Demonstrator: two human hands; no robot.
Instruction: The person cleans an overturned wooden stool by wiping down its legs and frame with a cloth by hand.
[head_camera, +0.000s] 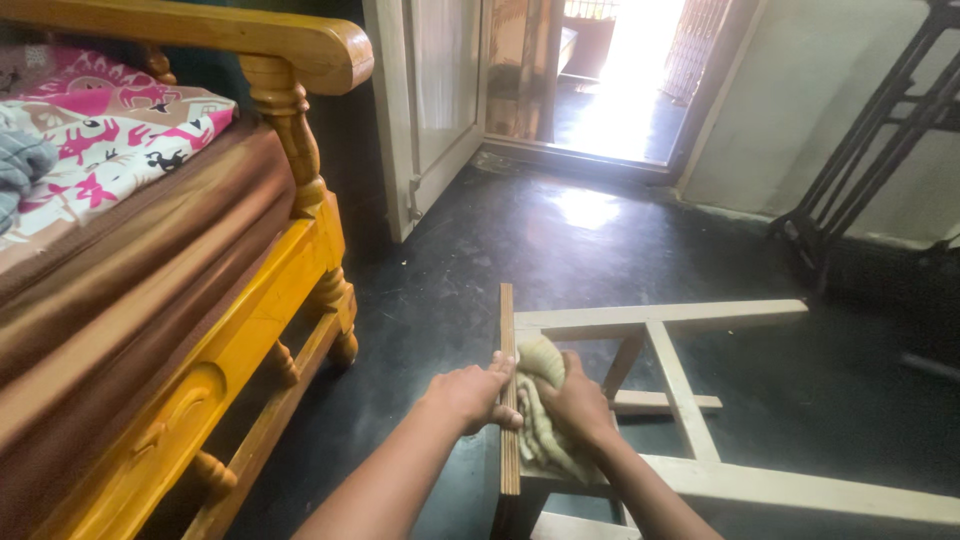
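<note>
Where dark floor (480, 260) gleams, stool (700, 400) lies overturned.

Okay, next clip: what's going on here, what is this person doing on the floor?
A person is working on a pale wooden stool that lies tipped on its side on the dark floor. The left hand grips the edge of the stool's seat board, steadying it. The right hand presses a crumpled yellowish cloth against the underside of the seat, between the legs. A yellow wooden sofa with a brown cushion stands to the left, and an open doorway lets in bright light ahead.
</note>
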